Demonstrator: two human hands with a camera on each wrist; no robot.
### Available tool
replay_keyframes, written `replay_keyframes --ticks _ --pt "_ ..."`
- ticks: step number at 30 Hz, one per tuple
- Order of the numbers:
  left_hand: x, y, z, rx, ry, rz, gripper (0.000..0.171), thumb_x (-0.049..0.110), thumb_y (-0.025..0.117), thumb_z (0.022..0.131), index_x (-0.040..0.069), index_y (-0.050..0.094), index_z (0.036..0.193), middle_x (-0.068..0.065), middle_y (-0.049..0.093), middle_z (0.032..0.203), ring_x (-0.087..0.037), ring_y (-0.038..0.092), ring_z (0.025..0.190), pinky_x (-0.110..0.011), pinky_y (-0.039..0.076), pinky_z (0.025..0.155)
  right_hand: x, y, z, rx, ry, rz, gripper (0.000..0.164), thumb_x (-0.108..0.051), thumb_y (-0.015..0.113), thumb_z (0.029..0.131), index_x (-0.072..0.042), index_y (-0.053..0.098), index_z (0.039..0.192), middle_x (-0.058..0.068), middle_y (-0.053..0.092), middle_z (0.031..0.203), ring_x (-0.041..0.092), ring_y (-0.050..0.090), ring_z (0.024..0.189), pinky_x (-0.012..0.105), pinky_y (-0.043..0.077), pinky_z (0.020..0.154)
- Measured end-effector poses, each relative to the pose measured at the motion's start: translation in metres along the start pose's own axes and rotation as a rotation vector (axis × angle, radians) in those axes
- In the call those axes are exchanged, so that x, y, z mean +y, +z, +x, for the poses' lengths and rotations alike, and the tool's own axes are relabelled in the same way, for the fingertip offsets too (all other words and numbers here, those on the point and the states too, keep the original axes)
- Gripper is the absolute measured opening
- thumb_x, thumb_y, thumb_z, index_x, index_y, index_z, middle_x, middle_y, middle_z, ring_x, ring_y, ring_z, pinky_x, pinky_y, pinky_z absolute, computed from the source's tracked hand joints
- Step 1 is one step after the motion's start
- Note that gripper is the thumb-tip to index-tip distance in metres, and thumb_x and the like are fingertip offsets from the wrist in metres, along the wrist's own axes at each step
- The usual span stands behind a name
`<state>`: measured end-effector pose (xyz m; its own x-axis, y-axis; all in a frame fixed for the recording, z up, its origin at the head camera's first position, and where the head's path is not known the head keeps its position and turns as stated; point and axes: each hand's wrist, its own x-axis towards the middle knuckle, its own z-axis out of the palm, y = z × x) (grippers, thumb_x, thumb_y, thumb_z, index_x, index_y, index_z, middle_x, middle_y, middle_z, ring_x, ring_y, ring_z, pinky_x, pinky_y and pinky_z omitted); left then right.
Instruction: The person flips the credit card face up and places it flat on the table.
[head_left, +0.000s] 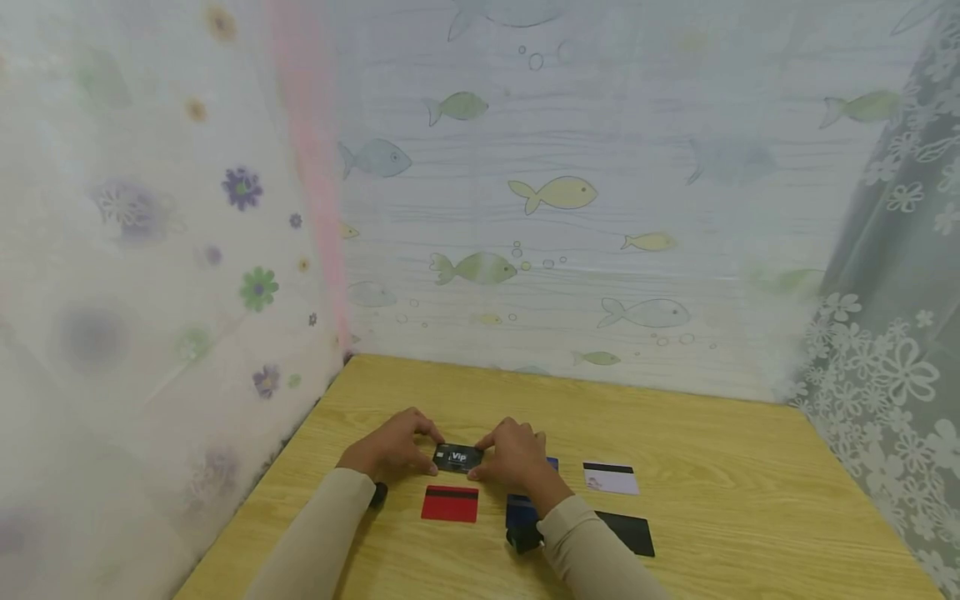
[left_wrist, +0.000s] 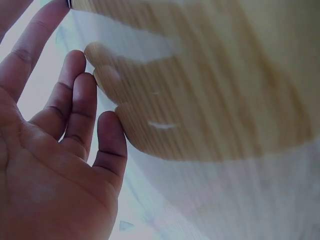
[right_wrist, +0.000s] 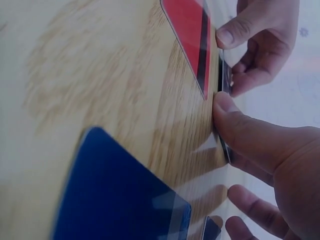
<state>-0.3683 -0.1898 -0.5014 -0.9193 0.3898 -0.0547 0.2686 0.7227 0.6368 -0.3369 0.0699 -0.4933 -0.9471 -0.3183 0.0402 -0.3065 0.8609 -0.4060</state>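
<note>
A black card marked "Vip" [head_left: 459, 457] lies at the table's middle between both hands. My left hand [head_left: 399, 443] pinches its left end, with the thumb at the near edge and a finger at the far edge. At the right end, my right hand [head_left: 516, 454] grips it the same way. The right wrist view catches the card [right_wrist: 225, 75] nearly edge-on, low over the wood. In the left wrist view, the outer fingers of the left hand [left_wrist: 65, 145] touch the table, and the card is almost wholly out of sight.
Just nearer than the black card lies a red card [head_left: 450, 504] with a dark stripe. Blue cards, one near [head_left: 521, 510] and one far [head_left: 553, 463], are partly hidden by the right arm. Farther right lie a white striped card [head_left: 611, 478] and a plain black card [head_left: 630, 533].
</note>
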Motion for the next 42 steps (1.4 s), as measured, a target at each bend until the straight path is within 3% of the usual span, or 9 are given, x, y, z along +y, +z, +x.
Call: replay_keyframes --ticks 10,27,34,42 --pt "-0.002 0.004 0.003 -0.01 0.004 0.003 0.036 0.031 0.098 0.07 0.037 0.078 0.099 0.006 0.057 0.123 -0.02 0.05 0.118 -0.051 0.041 0.108 0.001 0.0 -0.004 0.0 0.024 0.014 0.05 -0.055 0.09 0.073 -0.031 0.081 0.115 0.01 0.063 0.126 0.04 0.058 0.109 0.062 0.039 0.088" --pt "0.0 0.004 -0.009 -0.029 -0.039 -0.002 0.039 0.033 0.095 0.073 0.039 0.076 0.106 0.006 0.056 0.126 -0.021 0.052 0.116 -0.046 0.047 0.098 -0.001 0.005 -0.008 0.014 0.022 -0.055 0.053 -0.061 0.087 0.074 -0.034 0.079 0.119 0.008 0.063 0.122 0.036 0.056 0.101 0.06 0.038 0.086" --pt "0.009 -0.003 0.003 -0.031 -0.003 0.014 0.052 0.031 0.097 0.07 0.026 0.077 0.118 -0.005 0.06 0.13 -0.029 0.058 0.121 -0.053 0.048 0.103 0.007 -0.004 -0.005 0.043 -0.02 -0.019 0.057 -0.06 0.086 0.077 -0.034 0.076 0.126 -0.001 0.073 0.117 0.031 0.063 0.102 0.059 0.041 0.086" --pt "0.033 0.007 0.014 -0.003 0.107 0.002 0.051 0.03 0.092 0.079 0.013 0.075 0.124 -0.008 0.064 0.13 -0.033 0.06 0.121 -0.052 0.054 0.096 0.022 -0.025 -0.012 0.083 -0.023 -0.034 0.052 -0.059 0.084 0.079 -0.032 0.077 0.124 0.0 0.074 0.117 0.031 0.065 0.102 0.065 0.044 0.085"
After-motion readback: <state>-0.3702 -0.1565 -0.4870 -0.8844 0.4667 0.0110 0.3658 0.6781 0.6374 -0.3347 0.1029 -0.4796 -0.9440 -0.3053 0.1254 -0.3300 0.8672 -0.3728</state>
